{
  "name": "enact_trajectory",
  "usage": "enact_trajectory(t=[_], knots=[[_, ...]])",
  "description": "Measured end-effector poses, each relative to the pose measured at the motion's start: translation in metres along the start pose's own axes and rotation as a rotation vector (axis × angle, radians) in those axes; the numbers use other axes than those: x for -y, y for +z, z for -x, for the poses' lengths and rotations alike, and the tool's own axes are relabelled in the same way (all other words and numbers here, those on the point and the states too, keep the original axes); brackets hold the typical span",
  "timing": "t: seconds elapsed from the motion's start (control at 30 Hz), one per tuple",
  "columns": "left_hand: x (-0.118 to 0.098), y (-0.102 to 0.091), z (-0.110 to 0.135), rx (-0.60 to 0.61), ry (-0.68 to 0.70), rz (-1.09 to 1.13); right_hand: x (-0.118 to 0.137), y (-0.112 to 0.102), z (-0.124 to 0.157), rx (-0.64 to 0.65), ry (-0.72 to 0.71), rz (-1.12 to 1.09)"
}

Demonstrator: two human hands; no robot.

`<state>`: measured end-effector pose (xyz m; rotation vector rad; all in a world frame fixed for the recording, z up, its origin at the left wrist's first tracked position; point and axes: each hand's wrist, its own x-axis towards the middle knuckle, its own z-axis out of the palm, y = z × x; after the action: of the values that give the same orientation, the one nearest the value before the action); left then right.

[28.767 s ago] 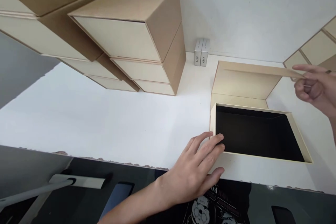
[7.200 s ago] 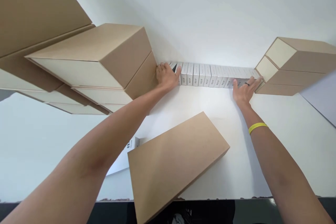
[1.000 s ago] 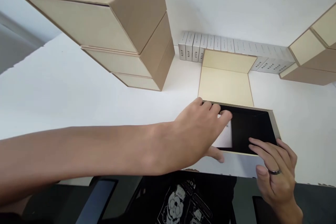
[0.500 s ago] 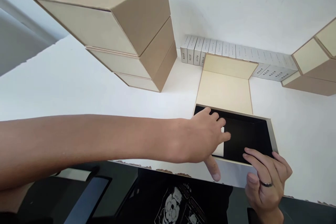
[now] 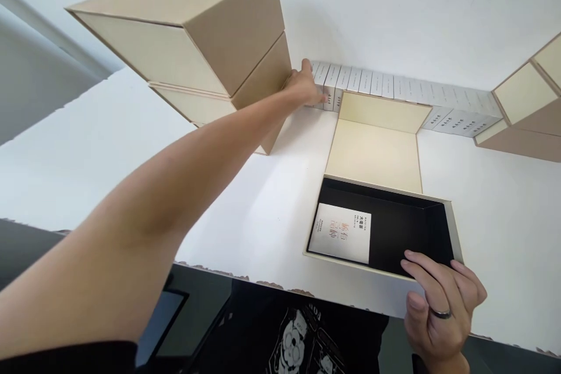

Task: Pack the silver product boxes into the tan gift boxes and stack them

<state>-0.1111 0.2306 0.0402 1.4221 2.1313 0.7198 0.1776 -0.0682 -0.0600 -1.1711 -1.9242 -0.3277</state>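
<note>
An open tan box (image 5: 432, 280) with a black inside sits at the table's near edge, its lid (image 5: 377, 146) folded back flat. A white printed card (image 5: 342, 232) lies in the box's left part. My right hand (image 5: 442, 304), wearing a ring, grips the box's near right rim, fingers curled over it. My left hand (image 5: 304, 87) is stretched far out to the left end of a row of small white cartons (image 5: 394, 86) along the wall. Its fingers close around the end cartons, beside the stacked boxes.
A stack of closed tan boxes (image 5: 197, 52) stands at the back left, close to my left arm. More tan boxes (image 5: 526, 105) sit at the back right. The white table (image 5: 87, 146) ends just before my dark printed shirt (image 5: 302, 333).
My left hand has left the box, leaving the white card inside, and reached back to the left end of the carton row. My right hand stays on the box rim.
</note>
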Motion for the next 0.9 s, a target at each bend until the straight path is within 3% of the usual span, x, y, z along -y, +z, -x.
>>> enact_trajectory(t=[0.33,0.57,0.9], knots=[[0.007,0.017,-0.006,-0.011,0.100,-0.034,0.000,0.001,0.001,0.010,0.015,0.002],[0.005,0.027,-0.016,-0.150,-0.026,0.000,-0.001,0.001,0.003,0.007,0.027,-0.005],[0.008,0.042,-0.016,-0.188,0.007,0.134,0.002,0.001,-0.002,-0.006,0.020,-0.002]])
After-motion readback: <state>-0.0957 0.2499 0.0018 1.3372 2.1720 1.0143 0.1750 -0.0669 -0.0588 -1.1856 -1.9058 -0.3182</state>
